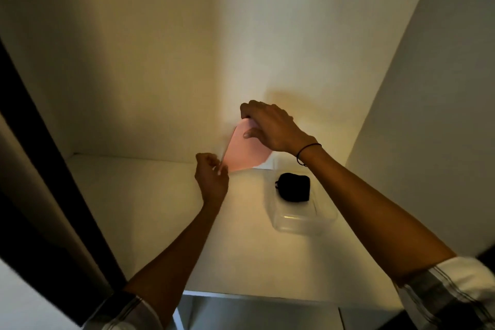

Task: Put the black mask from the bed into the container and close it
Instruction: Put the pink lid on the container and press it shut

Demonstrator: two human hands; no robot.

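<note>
A clear plastic container (302, 220) stands on a white shelf (160, 209). The folded black mask (294, 186) lies inside it, toward the far end. Behind and left of the container a pink lid (243, 151) is tilted up on edge against the back wall. My right hand (270, 127) grips the lid's top edge from above. Pinching the lid's lower left edge is my left hand (211, 177). The lid is held clear of the container, which stands uncovered.
The shelf is a white closet recess with a back wall (187, 48) and a right side wall (434, 88). A dark door edge (40, 169) runs along the left. The shelf's front edge (254, 295) is near my elbows.
</note>
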